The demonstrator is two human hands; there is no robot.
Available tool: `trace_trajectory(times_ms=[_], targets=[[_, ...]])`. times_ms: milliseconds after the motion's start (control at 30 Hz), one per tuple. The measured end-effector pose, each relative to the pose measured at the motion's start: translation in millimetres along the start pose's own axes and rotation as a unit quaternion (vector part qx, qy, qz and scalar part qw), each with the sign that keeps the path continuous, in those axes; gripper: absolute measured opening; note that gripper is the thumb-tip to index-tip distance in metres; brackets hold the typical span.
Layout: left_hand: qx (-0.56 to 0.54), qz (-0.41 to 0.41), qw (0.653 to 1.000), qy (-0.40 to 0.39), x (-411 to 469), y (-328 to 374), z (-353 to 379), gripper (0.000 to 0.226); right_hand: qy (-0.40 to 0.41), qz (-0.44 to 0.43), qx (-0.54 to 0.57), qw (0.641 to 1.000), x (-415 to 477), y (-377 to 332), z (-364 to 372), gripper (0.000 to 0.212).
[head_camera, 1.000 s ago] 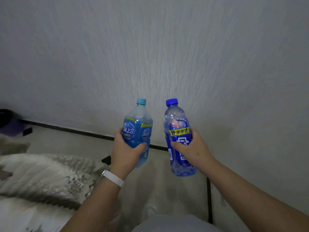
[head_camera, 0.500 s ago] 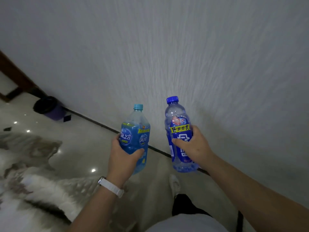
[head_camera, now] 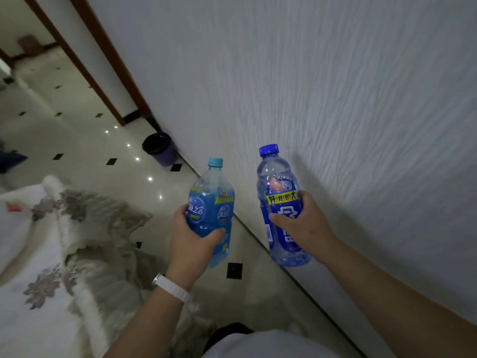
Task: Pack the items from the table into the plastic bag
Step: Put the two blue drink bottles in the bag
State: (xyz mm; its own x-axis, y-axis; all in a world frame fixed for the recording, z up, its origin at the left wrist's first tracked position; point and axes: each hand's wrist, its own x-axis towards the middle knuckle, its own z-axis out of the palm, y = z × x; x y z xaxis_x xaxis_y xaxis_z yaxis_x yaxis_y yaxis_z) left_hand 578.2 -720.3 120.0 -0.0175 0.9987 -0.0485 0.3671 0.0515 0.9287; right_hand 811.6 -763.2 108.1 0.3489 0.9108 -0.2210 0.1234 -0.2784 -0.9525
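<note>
My left hand (head_camera: 192,244) grips a light-blue drink bottle (head_camera: 210,202) with a pale blue cap, held upright in front of me. My right hand (head_camera: 304,223) grips a clear bottle with a dark blue label and dark blue cap (head_camera: 280,200), also upright, a little to the right of the first. Both bottles hang in the air above the floor, close to the white wall. No table and no plastic bag are in view.
A textured white wall (head_camera: 335,86) fills the right side. A glossy tiled floor (head_camera: 85,140) runs left, with a dark waste bin (head_camera: 161,148) at the wall's foot and a doorway beyond. A white flowered cloth (head_camera: 51,254) covers the lower left.
My view has swung to the left along the wall, bringing the bin, the doorway and more floor into sight. Both hands still hold their bottles in front of me.
</note>
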Motion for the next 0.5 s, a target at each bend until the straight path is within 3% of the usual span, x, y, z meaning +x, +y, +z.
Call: trace_trajectory(times_ms=[233,500], targets=[[-0.018,-0.044,0.998,0.04,70.4,-16.7,-14.4,0.073,-0.049,0.008,-0.03,0.998,79.4,-16.6,48.7,0.065],[-0.047,-0.067,0.994,0.072,206.6,-48.4,-61.2,0.073,-0.068,-0.001,-0.07,0.995,191.2,-63.0,154.4,0.069]])
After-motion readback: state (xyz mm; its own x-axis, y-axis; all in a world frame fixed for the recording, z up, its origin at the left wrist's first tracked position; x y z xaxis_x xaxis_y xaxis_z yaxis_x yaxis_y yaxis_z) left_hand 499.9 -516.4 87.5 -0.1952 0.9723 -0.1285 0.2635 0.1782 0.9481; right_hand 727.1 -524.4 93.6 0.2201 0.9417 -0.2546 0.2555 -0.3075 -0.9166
